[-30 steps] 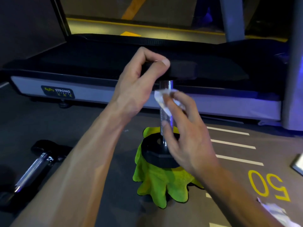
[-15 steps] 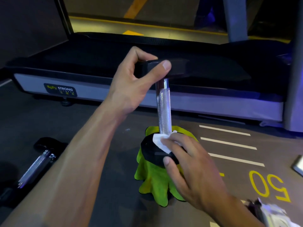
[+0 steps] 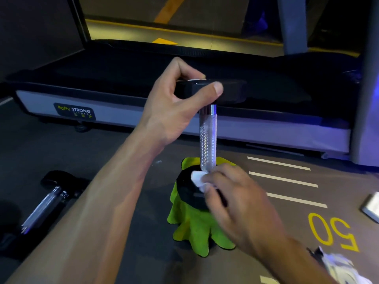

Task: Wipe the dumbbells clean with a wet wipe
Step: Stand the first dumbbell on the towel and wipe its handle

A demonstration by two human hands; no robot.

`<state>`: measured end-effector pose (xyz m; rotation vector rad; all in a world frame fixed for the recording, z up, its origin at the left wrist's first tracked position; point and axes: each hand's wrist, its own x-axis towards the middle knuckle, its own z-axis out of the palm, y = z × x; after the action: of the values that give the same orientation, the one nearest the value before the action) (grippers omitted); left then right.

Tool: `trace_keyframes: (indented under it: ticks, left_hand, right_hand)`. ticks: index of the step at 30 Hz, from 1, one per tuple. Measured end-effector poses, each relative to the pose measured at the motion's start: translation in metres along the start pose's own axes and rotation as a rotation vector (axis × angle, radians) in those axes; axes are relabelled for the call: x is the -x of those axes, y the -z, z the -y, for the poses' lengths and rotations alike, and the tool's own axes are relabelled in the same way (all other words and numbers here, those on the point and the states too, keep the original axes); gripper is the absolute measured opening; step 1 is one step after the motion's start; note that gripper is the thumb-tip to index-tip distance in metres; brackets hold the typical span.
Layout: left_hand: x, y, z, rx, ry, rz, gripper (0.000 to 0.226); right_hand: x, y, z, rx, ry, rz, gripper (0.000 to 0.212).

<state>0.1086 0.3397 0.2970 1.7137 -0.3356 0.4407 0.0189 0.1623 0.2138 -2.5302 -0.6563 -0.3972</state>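
A dumbbell stands upright on a green cloth on the floor, its knurled chrome handle vertical between two black heads. My left hand grips the upper black head between thumb and fingers. My right hand holds a white wet wipe and presses it on the lower black head at the foot of the handle. A second dumbbell lies on its side on the floor at the left.
A treadmill with a "Body Strong" label runs across the back, close behind the dumbbell. Yellow "50" and white stripes mark the floor at the right. A pack of wipes lies at the bottom right, a flat silvery object at the right edge.
My right hand slid the wipe down the handle from near the top to the lower head. The left hand kept its hold on the upper head.
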Motion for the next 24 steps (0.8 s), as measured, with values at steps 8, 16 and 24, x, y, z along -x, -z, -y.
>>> trace_keyframes:
  ticks: [8,16,24]
  left_hand:
    - [-0.001,0.004,-0.001,-0.016,-0.008,0.022,0.037]
    - [0.006,0.0,-0.005,-0.196,-0.088,-0.027,0.027]
    - [0.007,0.006,-0.007,-0.267,-0.059,-0.057,0.032]
  right_hand:
    - [-0.005,-0.001,-0.015,-0.252,-0.088,-0.104,0.02]
    - [0.002,0.003,-0.014,-0.022,0.054,0.028,0.026]
    - [-0.014,0.008,-0.032,-0.121,-0.12,0.031,0.02]
